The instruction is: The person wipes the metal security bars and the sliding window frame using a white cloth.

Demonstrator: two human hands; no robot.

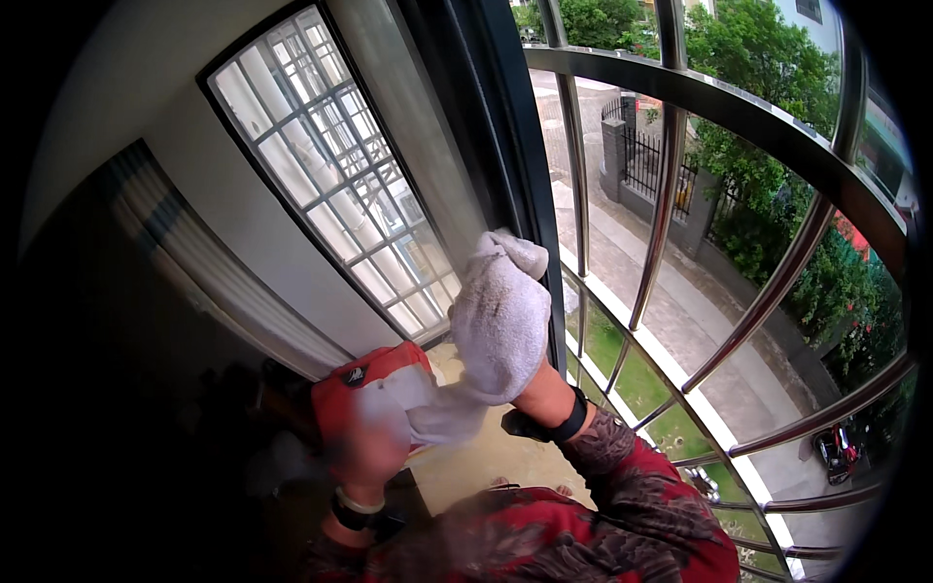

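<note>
A white terry towel (501, 316) is wrapped over my right hand (546, 396), so that only the wrist and heel of the hand show. The fingers are hidden under the cloth. This bundle is up beside the dark window frame (505, 126); whether it touches the frame I cannot tell. A loose tail of the towel runs down and left to my left hand (374, 442), which is smeared by motion but closed on that end. Both wrists carry dark bands.
Metal security bars (651, 233) fill the right side, with a paved lane (700, 321) far below. A red bag (364, 384) stands past my left hand on the beige floor (452, 476). A gridded window (340, 165) and a striped curtain (194, 248) are at left.
</note>
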